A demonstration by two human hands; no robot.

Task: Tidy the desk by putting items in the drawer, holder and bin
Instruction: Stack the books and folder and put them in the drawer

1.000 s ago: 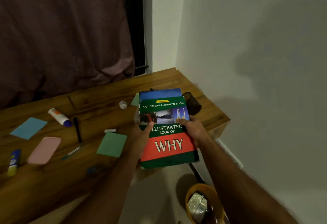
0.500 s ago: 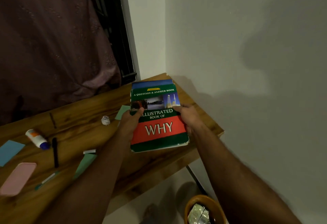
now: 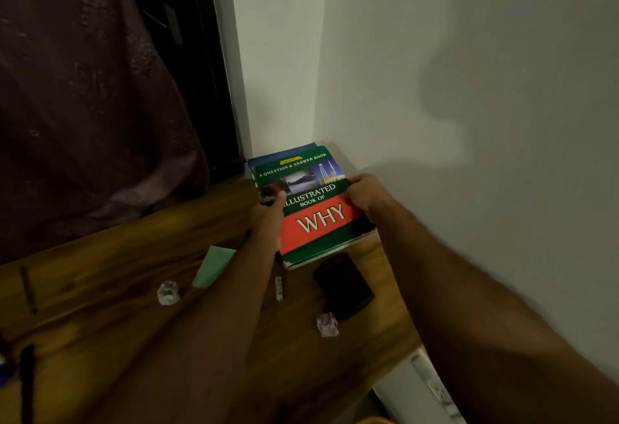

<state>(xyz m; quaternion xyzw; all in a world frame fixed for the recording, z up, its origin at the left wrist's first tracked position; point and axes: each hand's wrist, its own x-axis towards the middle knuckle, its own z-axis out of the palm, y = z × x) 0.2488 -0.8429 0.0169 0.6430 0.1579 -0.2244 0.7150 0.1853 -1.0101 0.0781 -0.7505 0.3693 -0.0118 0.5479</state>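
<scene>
A green and red book titled "Illustrated Book of Why" (image 3: 315, 209), with a blue book under it, is held over the far right corner of the wooden desk (image 3: 100, 289), close to the wall. My left hand (image 3: 269, 222) grips its left edge, thumb on the cover. My right hand (image 3: 366, 194) grips its right edge. A dark cylindrical holder (image 3: 343, 286) lies on its side just in front of the books.
Two crumpled paper balls (image 3: 168, 292) (image 3: 327, 324), a green sticky note (image 3: 214, 264), a small white item (image 3: 278, 288) and a black pen (image 3: 26, 380) lie on the desk. A white power strip (image 3: 432, 387) sits below the desk's right edge. A dark curtain hangs at left.
Both hands have carried the books away from me, from over the desk's near edge to its far right corner by the wall. The holder has come into view in front of them.
</scene>
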